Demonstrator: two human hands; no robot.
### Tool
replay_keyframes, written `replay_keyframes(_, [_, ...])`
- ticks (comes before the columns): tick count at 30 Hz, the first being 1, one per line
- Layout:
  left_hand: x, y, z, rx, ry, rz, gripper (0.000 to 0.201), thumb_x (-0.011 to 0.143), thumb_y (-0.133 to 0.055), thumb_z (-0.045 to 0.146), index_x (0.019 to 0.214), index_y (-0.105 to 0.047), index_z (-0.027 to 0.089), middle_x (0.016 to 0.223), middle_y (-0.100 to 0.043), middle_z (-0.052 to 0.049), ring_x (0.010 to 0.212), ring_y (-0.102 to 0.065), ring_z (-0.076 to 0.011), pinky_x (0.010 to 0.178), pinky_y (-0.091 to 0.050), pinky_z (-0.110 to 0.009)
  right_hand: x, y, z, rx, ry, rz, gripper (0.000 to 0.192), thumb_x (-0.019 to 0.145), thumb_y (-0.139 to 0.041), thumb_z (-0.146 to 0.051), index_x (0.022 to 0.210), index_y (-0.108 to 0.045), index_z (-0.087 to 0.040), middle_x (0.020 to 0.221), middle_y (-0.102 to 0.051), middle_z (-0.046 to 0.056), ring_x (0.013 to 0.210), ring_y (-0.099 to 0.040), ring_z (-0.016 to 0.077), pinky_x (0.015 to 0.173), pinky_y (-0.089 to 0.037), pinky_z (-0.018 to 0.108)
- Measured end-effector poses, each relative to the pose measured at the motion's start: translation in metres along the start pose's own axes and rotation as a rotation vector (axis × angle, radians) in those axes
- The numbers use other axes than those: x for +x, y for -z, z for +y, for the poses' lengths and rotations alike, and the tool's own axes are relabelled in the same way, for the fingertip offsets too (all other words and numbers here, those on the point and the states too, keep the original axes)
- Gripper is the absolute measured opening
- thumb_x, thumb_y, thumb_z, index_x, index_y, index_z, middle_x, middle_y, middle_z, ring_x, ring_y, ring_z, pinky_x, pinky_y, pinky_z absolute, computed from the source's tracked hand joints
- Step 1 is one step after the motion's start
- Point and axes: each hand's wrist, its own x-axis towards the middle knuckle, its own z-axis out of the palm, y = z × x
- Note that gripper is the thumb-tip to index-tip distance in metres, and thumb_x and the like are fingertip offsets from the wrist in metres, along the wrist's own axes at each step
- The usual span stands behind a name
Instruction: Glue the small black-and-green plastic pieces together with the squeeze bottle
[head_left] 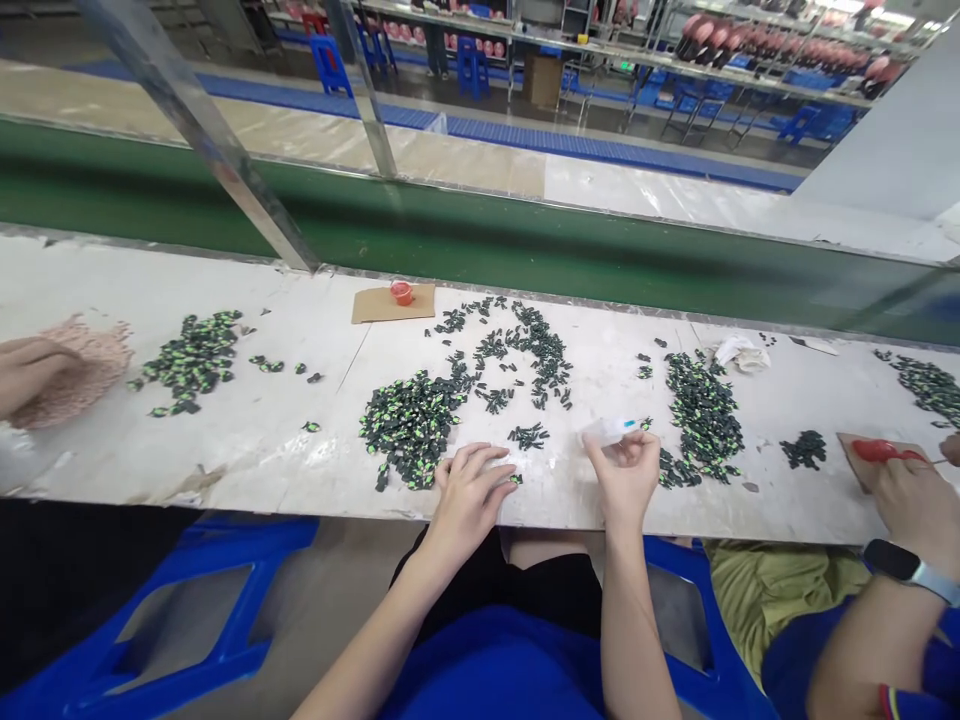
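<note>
White bench [247,440]; applicator [611,430] crosswise, tip rightward

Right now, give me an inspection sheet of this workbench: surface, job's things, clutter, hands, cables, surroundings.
Surface: long white bench, scuffed.
Job's things: pile of small dark-green pieces by the left hand; second pile by the right; scattered pieces behind.
Clutter: cardboard square bearing a red cup; crumpled white cloth; pink heap.
Hands: left hand flat on the bench, fingertips at a loose piece; right hand pinching a small white applicator.
Cables: nothing seen.
Surroundings: green conveyor belt; co-workers' hands both sides; blue stools beyond.
</note>
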Motion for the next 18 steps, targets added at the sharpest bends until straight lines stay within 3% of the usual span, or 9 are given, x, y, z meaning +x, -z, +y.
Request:
replay_keyframes(5, [-0.002,-0.002,-0.001,-0.046,-0.011,-0.005,0.015,0.089,-0.054,0.02,0.087,-0.068,0.026,0.107,-0.07,-0.004,0.11,-0.054,-0.0253,0.086,-0.034,-0.041,0.007,0.0,0.004,-0.142,-0.016,-0.076,0.056,0.052,-0.082,-0.033,0.081,-0.035,-0.024,0.09,-0.063,0.003,0.071,-0.062,0.0156,0.068,-0.053,0.033])
replay_keyframes(8, [-0.003,0.0,-0.003,-0.086,0.01,0.021,0.017,0.091,-0.05,0.024,0.091,-0.067,0.026,0.095,-0.073,-0.004,0.103,-0.058,-0.0242,0.086,-0.036,-0.04,-0.007,0.007,0.002,-0.267,0.217,0.052,0.05,0.057,-0.082,-0.032,0.085,-0.041,-0.023,0.089,-0.062,0.004,0.068,-0.059,0.0148,0.065,-0.051,0.031])
replay_keyframes(10, [-0.003,0.003,-0.006,-0.102,0.024,0.056,0.02,0.092,-0.048,0.028,0.091,-0.068,0.026,0.089,-0.072,-0.003,0.097,-0.061,-0.023,0.084,-0.038,-0.039,-0.022,0.009,0.002,-0.352,0.433,0.121,0.03,0.069,-0.075,-0.028,0.08,-0.048,-0.022,0.076,-0.059,0.001,0.062,-0.054,0.0134,0.061,-0.049,0.028])
replay_keyframes(12, [-0.005,0.005,-0.01,-0.108,0.038,0.114,0.024,0.093,-0.046,0.034,0.09,-0.068,0.026,0.088,-0.071,-0.003,0.092,-0.063,-0.0224,0.083,-0.04,-0.039,-0.038,0.005,0.004,-0.382,0.555,-0.107,0.009,0.083,-0.059,-0.019,0.075,-0.056,-0.022,0.07,-0.058,0.0,0.064,-0.057,0.0138,0.062,-0.049,0.026])
replay_keyframes(13, [-0.006,0.006,-0.012,-0.113,0.041,0.144,0.027,0.092,-0.045,0.038,0.089,-0.069,0.026,0.088,-0.071,-0.004,0.091,-0.064,-0.0224,0.083,-0.041,-0.039,-0.046,0.001,0.006,-0.407,0.556,-0.202,0.014,0.086,-0.052,-0.015,0.079,-0.061,-0.022,0.074,-0.06,0.003,0.07,-0.059,0.0149,0.065,-0.049,0.026])
replay_keyframes(18, [-0.017,0.005,-0.014,-0.293,0.053,0.117,0.027,0.089,-0.051,0.046,0.094,-0.067,0.025,0.097,-0.067,-0.005,0.091,-0.063,-0.0218,0.085,-0.047,-0.039,-0.069,-0.025,0.007,-0.54,0.325,-0.325,0.03,0.09,-0.042,-0.012,0.108,-0.065,-0.021,0.111,-0.06,0.011,0.071,-0.062,0.0157,0.068,-0.052,0.032])
